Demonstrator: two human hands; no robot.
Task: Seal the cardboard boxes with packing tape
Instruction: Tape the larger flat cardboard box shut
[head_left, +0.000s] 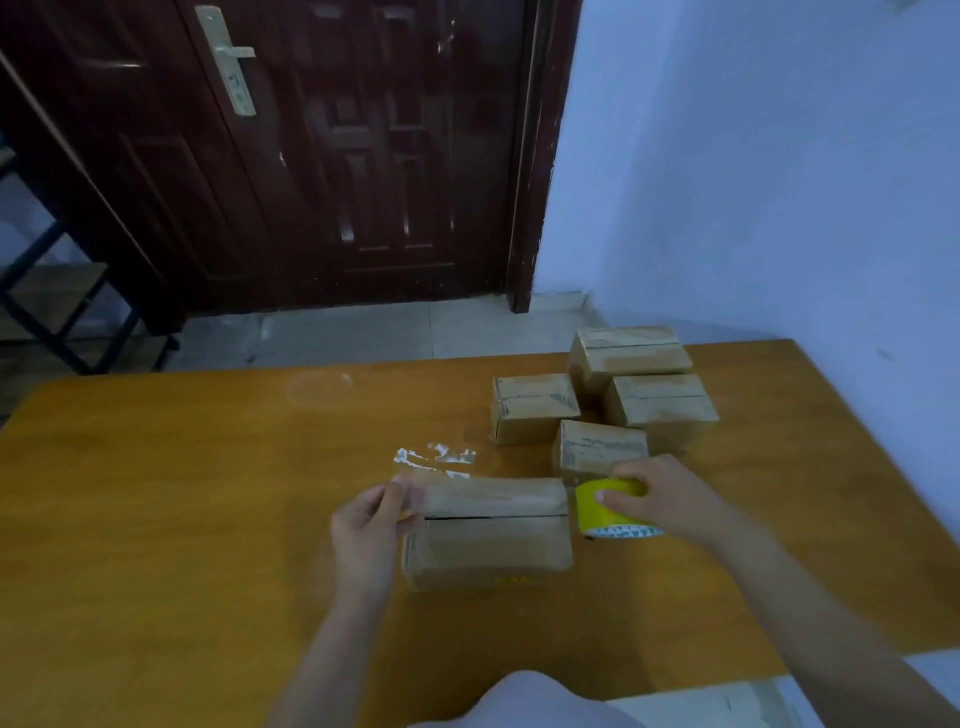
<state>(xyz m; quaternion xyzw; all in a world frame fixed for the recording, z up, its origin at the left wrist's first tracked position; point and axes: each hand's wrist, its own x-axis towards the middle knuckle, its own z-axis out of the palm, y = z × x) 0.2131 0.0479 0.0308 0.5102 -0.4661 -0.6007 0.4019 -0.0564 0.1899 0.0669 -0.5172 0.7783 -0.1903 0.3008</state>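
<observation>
A yellow tape roll (615, 506) is gripped by the right hand (670, 499) just beside the near box's (488, 540) right end. The box's left end is pinched by the left hand (366, 530). Its long axis and top seam run left-right. Four cardboard boxes (602, 400) are clustered behind on the wooden counter (182, 493), whose left half lies open.

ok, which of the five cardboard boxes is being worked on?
The nearest brown cardboard box, alone at the table's front: left hand pinches its left end, right hand holds the yellow tape roll beside it.
</observation>
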